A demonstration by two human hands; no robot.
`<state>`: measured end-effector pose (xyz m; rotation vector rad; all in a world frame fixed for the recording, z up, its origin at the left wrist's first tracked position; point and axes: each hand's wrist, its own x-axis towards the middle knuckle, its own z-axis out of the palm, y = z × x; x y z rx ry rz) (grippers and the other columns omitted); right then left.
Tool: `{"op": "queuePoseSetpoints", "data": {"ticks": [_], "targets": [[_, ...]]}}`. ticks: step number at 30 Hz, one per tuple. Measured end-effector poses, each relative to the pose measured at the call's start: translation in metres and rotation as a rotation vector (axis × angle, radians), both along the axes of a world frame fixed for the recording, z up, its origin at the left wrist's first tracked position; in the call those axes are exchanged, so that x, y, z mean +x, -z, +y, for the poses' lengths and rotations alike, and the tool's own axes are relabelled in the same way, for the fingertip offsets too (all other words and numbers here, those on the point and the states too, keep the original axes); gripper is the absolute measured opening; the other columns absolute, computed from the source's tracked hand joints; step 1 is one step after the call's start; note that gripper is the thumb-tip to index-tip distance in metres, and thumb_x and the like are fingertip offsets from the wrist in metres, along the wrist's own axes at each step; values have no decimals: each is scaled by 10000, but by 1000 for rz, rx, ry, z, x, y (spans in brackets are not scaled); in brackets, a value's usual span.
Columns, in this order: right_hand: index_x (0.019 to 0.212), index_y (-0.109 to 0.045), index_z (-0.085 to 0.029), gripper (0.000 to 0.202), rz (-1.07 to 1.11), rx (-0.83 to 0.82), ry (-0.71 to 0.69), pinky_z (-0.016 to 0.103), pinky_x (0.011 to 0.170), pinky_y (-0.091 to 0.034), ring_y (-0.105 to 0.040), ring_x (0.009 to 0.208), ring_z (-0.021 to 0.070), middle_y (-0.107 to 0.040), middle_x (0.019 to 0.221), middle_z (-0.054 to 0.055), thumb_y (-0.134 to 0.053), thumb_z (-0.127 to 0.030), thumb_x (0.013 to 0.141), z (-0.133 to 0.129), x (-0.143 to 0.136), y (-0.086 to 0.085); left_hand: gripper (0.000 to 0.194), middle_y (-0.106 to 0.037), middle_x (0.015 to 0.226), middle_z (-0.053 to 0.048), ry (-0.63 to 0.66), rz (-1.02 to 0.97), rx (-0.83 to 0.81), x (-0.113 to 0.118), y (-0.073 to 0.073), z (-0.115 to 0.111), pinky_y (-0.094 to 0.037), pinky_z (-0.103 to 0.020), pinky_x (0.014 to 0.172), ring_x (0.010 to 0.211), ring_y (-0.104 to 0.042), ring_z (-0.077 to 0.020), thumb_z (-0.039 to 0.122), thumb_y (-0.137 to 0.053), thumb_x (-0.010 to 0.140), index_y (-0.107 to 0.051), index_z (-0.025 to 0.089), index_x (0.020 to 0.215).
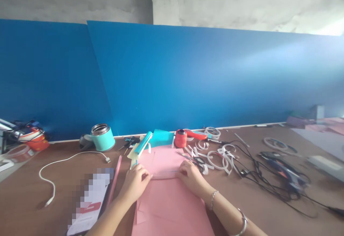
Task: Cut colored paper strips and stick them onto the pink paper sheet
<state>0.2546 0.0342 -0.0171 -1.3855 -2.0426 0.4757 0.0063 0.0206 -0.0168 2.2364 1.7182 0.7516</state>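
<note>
Pink sheets (172, 207) lie in front of me, running from the middle of the table to its near side. Across them stretches a thin strip (164, 174), partly see-through. My left hand (137, 181) pinches the strip's left end, thumb and fingers together. At its right end, my right hand (192, 178) has its fingers closed on the same strip; a bracelet and a bangle are on that arm. Black-handled scissors (198, 160) lie just beyond my right hand. Teal sheets (162, 138) and a red thread spool (181, 138) sit behind the pink sheets.
On the left are a turquoise mug (103, 138), a white cable (55, 159), a phone (91, 203) and a pink strip (115, 180). White tape curls (220, 159), black cables (255, 168) and a dark tool (286, 173) lie right. A blue partition (188, 78) stands behind.
</note>
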Motion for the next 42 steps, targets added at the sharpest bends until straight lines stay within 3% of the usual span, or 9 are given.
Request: {"op": "queuePoseSetpoints", "data": {"ticks": [6, 11, 33, 42], "targets": [[525, -463, -176, 237, -50, 72, 37, 273, 680, -412, -503, 685, 151, -536, 676, 16, -551, -121, 739, 6, 1, 6, 246, -619, 782, -44, -58, 43, -15, 4, -1, 0, -424, -305, 733, 832, -583, -203, 331, -518, 820, -626, 193, 648], [522, -461, -170, 231, -84, 28, 97, 251, 660, -410, -509, 681, 146, -541, 680, 17, -588, -126, 710, 7, 0, 5, 258, -623, 787, -38, -100, 79, -58, 6, -5, -1, -408, -301, 701, 833, -586, -209, 334, -495, 826, -604, 197, 637], [536, -483, -165, 201, -148, -85, 105, 259, 694, -384, -502, 727, 160, -543, 709, 28, -589, -186, 706, 9, -2, -2, 204, -598, 798, -37, -138, 106, -114, 3, 2, 5, -394, -284, 704, 814, -566, -193, 260, -525, 804, -561, 183, 619], [582, -512, -164, 172, -219, -34, 102, 267, 703, -379, -500, 745, 172, -547, 736, 39, -579, -158, 740, 7, -2, -2, 196, -587, 795, -42, -155, 184, -82, 6, -3, 3, -397, -314, 721, 845, -549, -218, 260, -536, 813, -562, 178, 636]]}}
